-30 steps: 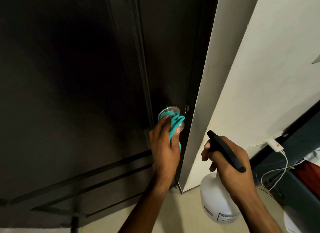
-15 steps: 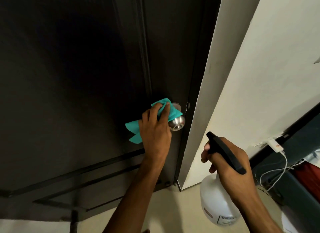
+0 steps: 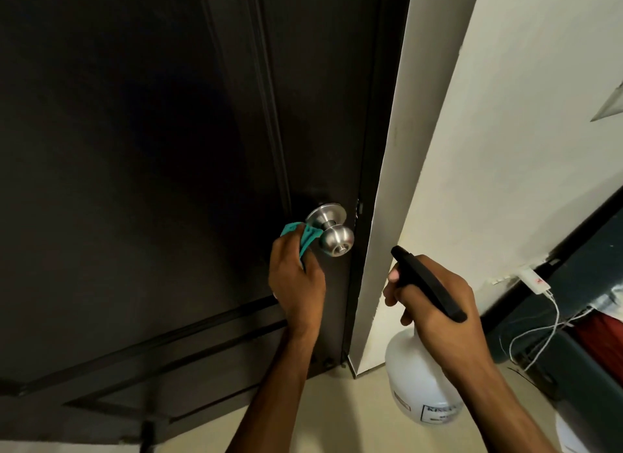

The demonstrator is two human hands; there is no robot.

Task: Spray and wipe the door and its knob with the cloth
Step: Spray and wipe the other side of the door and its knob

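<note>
A dark brown panelled door (image 3: 151,182) fills the left and centre. Its round steel knob (image 3: 335,239) stands out near the door's right edge, fully uncovered. My left hand (image 3: 296,284) holds a teal cloth (image 3: 305,238) bunched against the door just left of and below the knob. My right hand (image 3: 431,304) grips the black trigger head of a white spray bottle (image 3: 418,385), held low to the right of the door frame with the nozzle pointing up-left.
A white door frame and wall (image 3: 505,149) run along the right. A white charger with cables (image 3: 536,284) hangs at the lower right beside dark furniture and a red item (image 3: 600,344). Beige floor (image 3: 337,419) lies below.
My left hand slid the cloth from over the knob to the door above and left of it, then down to just beside the knob, leaving the knob bare. The spray bottle stayed put.
</note>
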